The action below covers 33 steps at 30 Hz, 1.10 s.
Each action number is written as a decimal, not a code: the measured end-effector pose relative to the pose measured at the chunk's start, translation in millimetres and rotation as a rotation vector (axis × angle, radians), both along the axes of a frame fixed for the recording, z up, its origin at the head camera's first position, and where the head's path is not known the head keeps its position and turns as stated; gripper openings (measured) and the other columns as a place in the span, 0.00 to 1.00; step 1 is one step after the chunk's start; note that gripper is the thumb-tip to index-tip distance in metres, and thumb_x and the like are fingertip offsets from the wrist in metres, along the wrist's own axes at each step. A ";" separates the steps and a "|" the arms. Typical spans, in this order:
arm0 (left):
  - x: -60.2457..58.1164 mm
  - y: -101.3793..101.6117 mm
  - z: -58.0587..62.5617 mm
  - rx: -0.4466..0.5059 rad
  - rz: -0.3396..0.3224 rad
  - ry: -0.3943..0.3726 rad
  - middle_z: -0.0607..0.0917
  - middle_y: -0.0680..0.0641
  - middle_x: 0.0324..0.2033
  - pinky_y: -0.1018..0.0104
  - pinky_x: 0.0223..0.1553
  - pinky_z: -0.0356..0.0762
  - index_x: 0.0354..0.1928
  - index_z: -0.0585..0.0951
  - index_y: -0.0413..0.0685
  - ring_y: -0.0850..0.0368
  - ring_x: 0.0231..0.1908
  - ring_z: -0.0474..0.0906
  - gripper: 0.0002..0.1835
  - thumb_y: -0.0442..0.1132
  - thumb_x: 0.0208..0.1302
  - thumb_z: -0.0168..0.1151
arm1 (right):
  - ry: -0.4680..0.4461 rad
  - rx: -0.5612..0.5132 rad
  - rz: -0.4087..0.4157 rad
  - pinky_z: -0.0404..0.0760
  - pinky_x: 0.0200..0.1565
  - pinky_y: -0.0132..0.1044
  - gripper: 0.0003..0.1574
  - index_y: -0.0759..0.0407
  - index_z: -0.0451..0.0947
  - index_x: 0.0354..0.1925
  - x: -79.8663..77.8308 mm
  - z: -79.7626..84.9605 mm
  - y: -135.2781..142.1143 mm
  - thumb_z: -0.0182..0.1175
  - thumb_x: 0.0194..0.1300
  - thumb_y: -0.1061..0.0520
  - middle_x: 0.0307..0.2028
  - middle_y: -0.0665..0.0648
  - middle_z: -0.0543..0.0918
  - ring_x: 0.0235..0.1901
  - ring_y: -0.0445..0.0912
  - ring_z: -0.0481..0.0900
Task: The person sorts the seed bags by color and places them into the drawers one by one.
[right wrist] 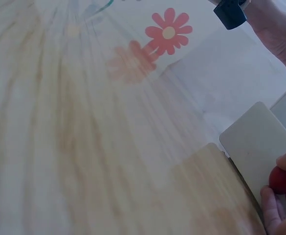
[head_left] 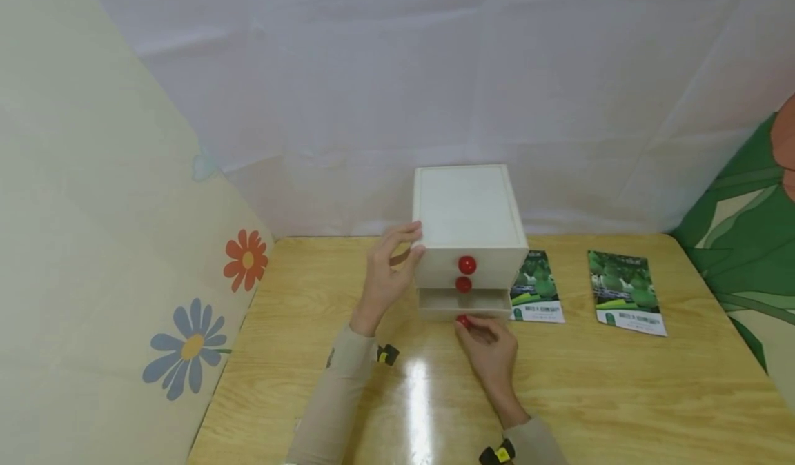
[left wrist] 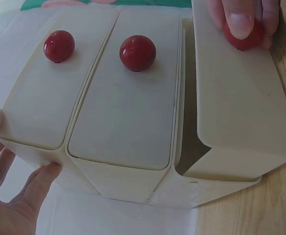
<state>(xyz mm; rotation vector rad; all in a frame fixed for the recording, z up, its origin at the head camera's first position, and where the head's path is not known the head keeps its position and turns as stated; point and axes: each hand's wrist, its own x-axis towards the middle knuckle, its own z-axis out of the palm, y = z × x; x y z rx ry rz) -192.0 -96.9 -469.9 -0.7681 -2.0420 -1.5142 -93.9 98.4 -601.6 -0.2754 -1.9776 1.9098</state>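
Observation:
A small white drawer box (head_left: 468,206) with red round knobs stands on the table. Its bottom drawer (left wrist: 245,105) is pulled partly out, while the two drawers above it, the top drawer (left wrist: 45,98) and middle drawer (left wrist: 123,112), sit flush. My right hand (head_left: 493,351) pinches the red knob (right wrist: 282,180) of the bottom drawer between thumb and fingers. At the box's upper left front corner, my left hand (head_left: 388,272) holds the edge, its fingers and thumb spread over top and side. Part of the right hand is cut off in the right wrist view.
Two green printed packets lie right of the box: the nearer packet (head_left: 539,292) partly behind it, the other packet (head_left: 626,292) farther right. A white cloth (head_left: 348,106) hangs behind the wooden table (head_left: 621,396). Flower-patterned panels (head_left: 112,244) stand at the sides.

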 end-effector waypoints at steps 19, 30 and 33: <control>0.7 0.1 0.7 -0.013 0.004 -0.017 0.84 0.42 0.65 0.63 0.50 0.91 0.56 0.85 0.38 0.43 0.64 0.82 0.14 0.32 0.72 0.69 | 0.011 0.003 -0.020 0.90 0.41 0.26 0.15 0.67 0.90 0.38 12.2 0.6 -1.4 0.81 0.50 0.73 0.38 0.65 0.87 0.34 0.35 0.88; 0.4 0.7 1.4 0.010 0.003 -0.013 0.85 0.38 0.64 0.52 0.46 0.93 0.54 0.85 0.38 0.39 0.62 0.83 0.14 0.26 0.69 0.70 | 0.005 -0.009 -0.008 0.90 0.43 0.27 0.15 0.66 0.90 0.38 16.7 1.8 -1.1 0.81 0.51 0.73 0.39 0.65 0.87 0.35 0.35 0.88; 0.3 0.6 1.7 0.018 -0.004 -0.010 0.85 0.38 0.63 0.50 0.45 0.93 0.54 0.85 0.37 0.38 0.62 0.83 0.14 0.27 0.69 0.70 | 0.015 -0.015 -0.003 0.90 0.43 0.27 0.14 0.66 0.90 0.39 18.3 2.2 -1.4 0.81 0.52 0.73 0.39 0.66 0.88 0.36 0.34 0.88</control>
